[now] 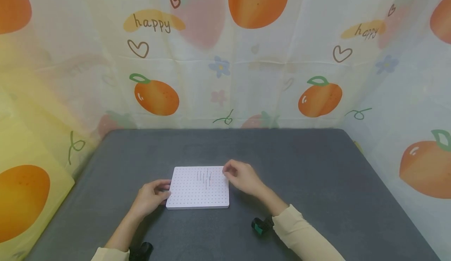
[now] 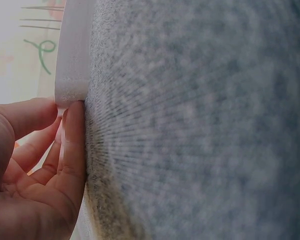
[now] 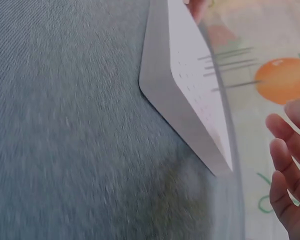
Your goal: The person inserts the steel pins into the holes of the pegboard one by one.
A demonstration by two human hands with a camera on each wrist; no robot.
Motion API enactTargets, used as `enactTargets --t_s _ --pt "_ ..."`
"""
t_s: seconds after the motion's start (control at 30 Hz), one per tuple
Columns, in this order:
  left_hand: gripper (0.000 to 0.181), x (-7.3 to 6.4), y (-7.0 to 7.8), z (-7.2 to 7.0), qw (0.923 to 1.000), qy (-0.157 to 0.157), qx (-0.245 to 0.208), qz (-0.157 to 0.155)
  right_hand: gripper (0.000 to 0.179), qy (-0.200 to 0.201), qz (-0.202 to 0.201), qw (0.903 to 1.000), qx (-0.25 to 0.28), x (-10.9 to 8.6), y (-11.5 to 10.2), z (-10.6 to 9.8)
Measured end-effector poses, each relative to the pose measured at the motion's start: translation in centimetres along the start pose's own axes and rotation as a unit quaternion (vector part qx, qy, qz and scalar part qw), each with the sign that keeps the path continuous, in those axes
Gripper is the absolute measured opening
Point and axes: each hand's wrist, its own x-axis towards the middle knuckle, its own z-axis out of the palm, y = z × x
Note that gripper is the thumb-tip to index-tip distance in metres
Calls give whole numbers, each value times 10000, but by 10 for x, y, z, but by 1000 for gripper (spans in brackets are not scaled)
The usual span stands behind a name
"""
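Note:
A white pegboard (image 1: 190, 196) with rows of small holes lies flat on the dark table. Several thin metal pins (image 1: 206, 184) stand upright on its far right part. At the board's left edge, my left hand (image 1: 149, 198) holds it; in the left wrist view the thumb and a fingertip (image 2: 75, 112) meet the board's side (image 2: 72, 60) near a corner. My right hand (image 1: 244, 177) hovers by the far right corner of the board. The right wrist view shows its fingers (image 3: 279, 150) loosely bent, with nothing visible between them.
The grey table (image 1: 299, 155) reaches back to a fabric backdrop (image 1: 197, 85) printed with oranges, hearts and words. A black wrist device (image 1: 260, 225) with a green patch sits below the right wrist, and another dark one (image 1: 141, 251) by the left sleeve.

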Motion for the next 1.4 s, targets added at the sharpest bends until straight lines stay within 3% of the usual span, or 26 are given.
enactTargets --t_s 0.2,0.63,0.87,1.2,1.4 --pt "41 2 -1 1 10000 38 47 -44 7 8 0 10000 -68 -6 7 -11" --pt "41 1 -1 0 10000 0 13 -48 10 57 -403 9982 -432 -30 30 -36" --pt "41 1 0 0 10000 33 77 -52 13 211 -180 9990 -357 -46 45 -47" --pt "41 -1 0 0 9998 52 205 -14 15 15 292 9987 -420 -70 65 -58" --pt "42 0 -1 1 9997 79 243 -35 15 -34 380 9980 -504 -82 79 -61"
